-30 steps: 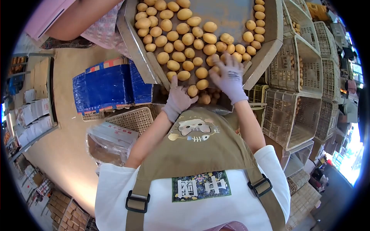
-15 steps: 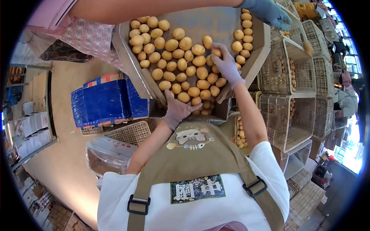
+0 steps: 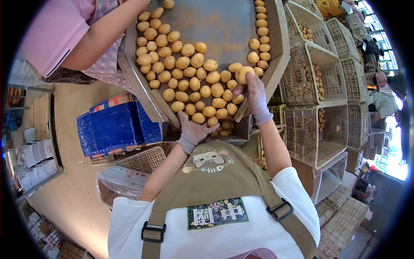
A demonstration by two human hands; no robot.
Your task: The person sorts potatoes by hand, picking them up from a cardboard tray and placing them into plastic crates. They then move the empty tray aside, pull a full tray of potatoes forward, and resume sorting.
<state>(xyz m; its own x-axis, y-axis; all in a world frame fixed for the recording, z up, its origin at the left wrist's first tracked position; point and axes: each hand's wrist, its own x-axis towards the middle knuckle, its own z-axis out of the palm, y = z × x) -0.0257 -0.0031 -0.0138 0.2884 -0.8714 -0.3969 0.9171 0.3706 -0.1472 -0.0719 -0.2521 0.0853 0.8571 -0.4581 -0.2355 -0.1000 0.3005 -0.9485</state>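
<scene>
While a co-worker's pink sleeve (image 3: 56, 30) leans in at the far left against the tray's edge, a blue carton (image 3: 114, 123) lies below it. The sloping tray (image 3: 224, 26) carries a heap of round yellow fruits (image 3: 189, 82) crowding toward its narrow lower mouth. The gloved left hand (image 3: 192, 129) lies spread open at that mouth, fingertips against the lowest fruits, gripping nothing. The gloved right hand (image 3: 254, 97) is raised by the tray's right rim, fingers closed around a single fruit (image 3: 244, 74) just beside the heap. Further right, stacked mesh crates (image 3: 321, 73), some holding fruits, stand close against the tray.
</scene>
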